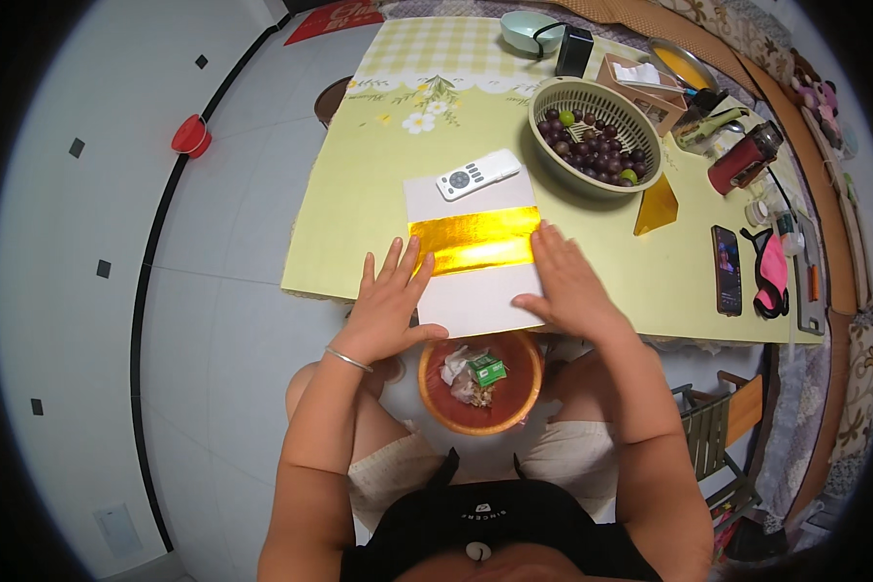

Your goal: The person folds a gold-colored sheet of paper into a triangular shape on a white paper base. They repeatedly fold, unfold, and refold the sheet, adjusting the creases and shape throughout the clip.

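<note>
A sheet of shiny gold foil paper (475, 240), looking like a folded strip, lies across a white board or sheet (480, 303) at the table's near edge. My left hand (390, 294) rests with fingers spread at the foil's left end, its thumb on the white sheet. On the right, my right hand (567, 279) lies flat, fingertips touching the foil's right end and thumb over the white surface. Neither hand grips anything. A white remote control (478, 176) lies on the sheet's far part, beyond the foil.
Right of the sheet stands a colander (597, 184) of grapes, with a gold folded piece (657, 206) beside it. A phone (727, 271), a pink-and-black eye mask (771, 274) and a red thermos (745, 158) lie farther right. Below the table edge sits a waste bin (436, 407) holding litter.
</note>
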The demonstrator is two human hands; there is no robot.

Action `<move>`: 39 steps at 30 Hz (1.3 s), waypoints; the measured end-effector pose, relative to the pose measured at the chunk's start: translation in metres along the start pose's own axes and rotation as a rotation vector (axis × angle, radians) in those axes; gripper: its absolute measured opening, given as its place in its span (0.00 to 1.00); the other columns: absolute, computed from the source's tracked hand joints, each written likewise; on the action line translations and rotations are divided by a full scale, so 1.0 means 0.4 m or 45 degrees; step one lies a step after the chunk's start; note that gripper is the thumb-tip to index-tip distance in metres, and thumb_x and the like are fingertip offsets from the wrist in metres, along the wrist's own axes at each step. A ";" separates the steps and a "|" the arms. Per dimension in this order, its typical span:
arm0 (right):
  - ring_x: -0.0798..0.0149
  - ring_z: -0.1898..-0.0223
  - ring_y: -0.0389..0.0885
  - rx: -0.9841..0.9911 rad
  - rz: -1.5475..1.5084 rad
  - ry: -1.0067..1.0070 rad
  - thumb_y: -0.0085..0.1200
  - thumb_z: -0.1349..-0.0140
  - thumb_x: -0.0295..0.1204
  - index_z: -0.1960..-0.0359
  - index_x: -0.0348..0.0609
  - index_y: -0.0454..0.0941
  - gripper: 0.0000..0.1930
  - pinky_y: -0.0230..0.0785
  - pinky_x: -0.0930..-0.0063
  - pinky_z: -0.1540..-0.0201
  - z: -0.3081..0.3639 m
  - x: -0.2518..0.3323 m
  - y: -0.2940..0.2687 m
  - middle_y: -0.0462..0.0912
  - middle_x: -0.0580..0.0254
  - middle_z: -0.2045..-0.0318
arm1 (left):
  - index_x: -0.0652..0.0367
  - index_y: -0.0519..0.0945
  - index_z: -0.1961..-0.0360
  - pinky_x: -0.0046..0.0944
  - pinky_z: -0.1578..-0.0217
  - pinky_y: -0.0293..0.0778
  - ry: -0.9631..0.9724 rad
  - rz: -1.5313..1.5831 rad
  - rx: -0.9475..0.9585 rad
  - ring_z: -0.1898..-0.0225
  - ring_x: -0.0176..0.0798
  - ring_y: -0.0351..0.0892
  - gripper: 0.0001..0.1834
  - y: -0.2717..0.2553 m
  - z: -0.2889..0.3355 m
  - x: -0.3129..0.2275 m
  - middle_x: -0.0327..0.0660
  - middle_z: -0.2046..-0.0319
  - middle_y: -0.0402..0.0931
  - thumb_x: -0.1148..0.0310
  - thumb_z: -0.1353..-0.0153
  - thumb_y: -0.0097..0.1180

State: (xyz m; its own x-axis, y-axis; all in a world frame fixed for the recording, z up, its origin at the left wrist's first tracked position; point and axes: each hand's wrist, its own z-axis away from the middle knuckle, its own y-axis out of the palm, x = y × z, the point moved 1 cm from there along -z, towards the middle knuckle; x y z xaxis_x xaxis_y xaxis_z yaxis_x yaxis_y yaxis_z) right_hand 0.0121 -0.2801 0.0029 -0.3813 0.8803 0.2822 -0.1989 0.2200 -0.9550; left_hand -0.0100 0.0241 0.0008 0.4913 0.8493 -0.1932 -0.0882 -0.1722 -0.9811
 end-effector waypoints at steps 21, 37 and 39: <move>0.67 0.78 0.83 -0.261 -1.350 0.391 0.51 0.31 0.21 0.27 0.24 0.54 0.32 0.77 0.75 0.74 -0.115 0.004 0.003 0.83 0.54 0.73 | 0.61 0.81 0.64 0.41 0.55 0.75 -0.442 0.514 -0.458 0.59 0.42 0.76 0.16 -0.003 -0.179 0.105 0.42 0.65 0.79 0.77 0.55 0.73; 0.68 0.76 0.83 -0.240 -1.653 0.444 0.50 0.30 0.19 0.24 0.27 0.47 0.36 0.77 0.77 0.73 -0.112 -0.009 0.011 0.82 0.56 0.72 | 0.61 0.82 0.64 0.48 0.50 0.73 -0.345 0.401 -0.633 0.56 0.52 0.77 0.10 0.006 -0.171 0.078 0.47 0.63 0.79 0.79 0.48 0.65; 0.68 0.76 0.83 -0.235 -1.652 0.438 0.50 0.30 0.19 0.24 0.28 0.47 0.36 0.77 0.77 0.73 -0.112 -0.014 0.016 0.82 0.56 0.72 | 0.62 0.81 0.64 0.48 0.52 0.74 -0.332 0.353 -0.643 0.58 0.52 0.77 0.08 0.003 -0.172 0.072 0.47 0.63 0.79 0.79 0.47 0.64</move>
State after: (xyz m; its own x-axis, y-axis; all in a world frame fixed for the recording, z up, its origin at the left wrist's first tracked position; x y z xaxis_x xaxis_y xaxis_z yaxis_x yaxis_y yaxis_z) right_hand 0.0535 -0.2648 -0.0090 0.2354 0.0506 0.9706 -0.1062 0.9940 -0.0260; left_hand 0.0637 0.0139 -0.0052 0.2758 0.8220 -0.4982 0.2691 -0.5636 -0.7810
